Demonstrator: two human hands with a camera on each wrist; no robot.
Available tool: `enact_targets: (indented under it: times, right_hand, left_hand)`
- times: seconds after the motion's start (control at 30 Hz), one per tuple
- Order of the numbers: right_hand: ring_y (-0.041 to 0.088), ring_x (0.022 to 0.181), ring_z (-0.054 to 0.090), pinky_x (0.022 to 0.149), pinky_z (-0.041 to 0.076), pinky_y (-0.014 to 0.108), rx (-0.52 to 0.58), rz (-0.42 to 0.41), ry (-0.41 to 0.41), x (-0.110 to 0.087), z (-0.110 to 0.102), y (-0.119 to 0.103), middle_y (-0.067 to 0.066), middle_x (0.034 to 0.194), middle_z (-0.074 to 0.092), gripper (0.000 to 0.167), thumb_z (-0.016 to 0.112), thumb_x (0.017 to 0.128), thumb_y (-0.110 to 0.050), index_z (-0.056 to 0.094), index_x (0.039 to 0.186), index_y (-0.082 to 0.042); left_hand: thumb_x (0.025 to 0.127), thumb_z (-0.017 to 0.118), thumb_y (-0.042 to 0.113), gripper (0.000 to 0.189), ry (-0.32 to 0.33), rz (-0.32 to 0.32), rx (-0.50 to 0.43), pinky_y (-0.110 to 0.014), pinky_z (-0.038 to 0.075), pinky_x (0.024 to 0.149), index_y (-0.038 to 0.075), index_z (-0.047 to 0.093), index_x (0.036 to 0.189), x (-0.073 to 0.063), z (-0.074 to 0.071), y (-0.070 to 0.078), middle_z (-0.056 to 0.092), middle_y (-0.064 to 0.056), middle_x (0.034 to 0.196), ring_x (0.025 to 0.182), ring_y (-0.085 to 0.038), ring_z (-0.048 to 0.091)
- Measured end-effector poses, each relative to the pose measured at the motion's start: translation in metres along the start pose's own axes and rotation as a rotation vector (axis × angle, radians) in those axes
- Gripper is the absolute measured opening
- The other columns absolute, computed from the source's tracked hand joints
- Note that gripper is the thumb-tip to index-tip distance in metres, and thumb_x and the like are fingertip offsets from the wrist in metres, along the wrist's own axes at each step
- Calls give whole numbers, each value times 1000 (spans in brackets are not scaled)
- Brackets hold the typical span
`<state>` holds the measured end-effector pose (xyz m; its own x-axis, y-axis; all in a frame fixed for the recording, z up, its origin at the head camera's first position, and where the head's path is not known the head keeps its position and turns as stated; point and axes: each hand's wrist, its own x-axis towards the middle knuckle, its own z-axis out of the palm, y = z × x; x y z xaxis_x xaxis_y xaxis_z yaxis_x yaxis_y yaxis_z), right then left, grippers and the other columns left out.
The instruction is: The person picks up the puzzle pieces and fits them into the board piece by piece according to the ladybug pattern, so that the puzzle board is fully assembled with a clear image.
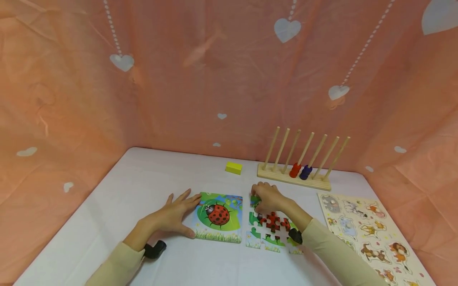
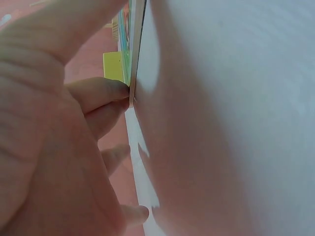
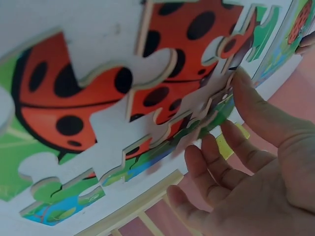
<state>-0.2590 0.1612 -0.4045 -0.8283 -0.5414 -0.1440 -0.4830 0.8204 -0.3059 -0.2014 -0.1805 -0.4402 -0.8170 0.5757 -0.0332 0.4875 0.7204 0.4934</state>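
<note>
A square ladybug picture board (image 1: 218, 237) lies flat on the table. My left hand (image 1: 175, 214) is spread along its left side, fingertips touching the upper corner and thumb at the lower corner; in the left wrist view, fingers (image 2: 101, 93) meet the board's edge. To its right lie several spaced-out ladybug jigsaw pieces, including a red middle piece (image 1: 273, 222). My right hand (image 1: 270, 197) is over their upper left corner. Its thumb and curled fingers pinch a green jigsaw piece (image 1: 254, 200), partly hidden by the hand. The right wrist view shows this piece between thumb (image 3: 253, 101) and fingertips.
Behind lies a yellow block (image 1: 233, 168). A wooden peg rack (image 1: 262, 173) with red and dark blue beads stands at the back right. An animal puzzle board (image 1: 358, 234) lies at the right, near the right forearm. A pink curtain (image 1: 200, 99) hangs around the table.
</note>
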Motion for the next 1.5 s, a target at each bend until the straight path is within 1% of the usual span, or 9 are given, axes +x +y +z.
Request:
enact_targets:
  times: [0.2,0.33,0.47,0.7,0.87,1.03,1.2,1.33,1.5]
  right_hand:
    - [23,91,55,85,39,49,51,-37,13,0,-4,3,3,98,60,39,87,78,-14,60,105,-7]
    - [16,77,53,76,43,38,103,-117,25,2,-7,6,1,87,60,28,83,81,-10,60,99,-7]
    - [13,71,49,67,46,30,251,-198,49,9,-6,6,3,81,57,16,74,87,1,61,95,-4]
    - [13,70,51,64,47,27,486,-234,92,35,3,-30,9,81,60,15,71,87,6,62,99,4]
    - [14,70,57,65,50,26,424,-228,60,56,15,-66,10,84,62,21,74,84,7,64,101,1]
    - [19,77,61,71,51,32,300,-169,95,65,24,-87,7,87,64,23,78,83,3,66,101,-4]
    - [21,93,63,80,54,33,76,-172,76,62,28,-97,10,105,65,42,85,80,-12,65,116,-4]
    - [20,96,60,73,56,33,-75,-184,86,59,31,-100,8,109,59,52,87,78,-24,67,123,-7]
    - [16,94,55,70,54,30,-82,-184,112,56,36,-100,4,105,57,53,84,80,-34,68,125,-10]
  left_hand:
    - [71,85,50,104,-5,14,-19,-81,-1,103,2,39,152,1,-2,-2,30,-13,161,150,-45,9]
    - [73,86,43,100,1,20,-34,-81,-2,103,1,40,151,1,-2,-1,31,-13,160,149,-45,9]
    - [72,87,43,100,2,10,-21,-81,-1,103,2,41,151,0,-1,-1,32,-13,160,149,-45,10]
    - [71,86,47,101,16,5,14,-82,1,102,2,42,150,1,0,-1,34,-12,159,149,-45,13]
    - [71,86,49,102,12,0,23,-82,2,102,3,42,150,2,0,-4,34,-13,159,149,-45,13]
    - [71,85,50,102,3,0,10,-82,1,102,4,42,151,3,0,-5,34,-11,160,149,-45,13]
    - [72,84,51,101,-3,-5,10,-82,1,102,5,41,152,3,0,-5,33,-10,160,149,-45,13]
    - [73,84,49,101,-1,-4,13,-82,1,102,5,41,152,3,-1,-5,33,-11,160,149,-45,13]
    - [74,84,49,100,0,-4,-3,-82,0,102,5,40,152,2,1,-5,32,-11,160,149,-45,12]
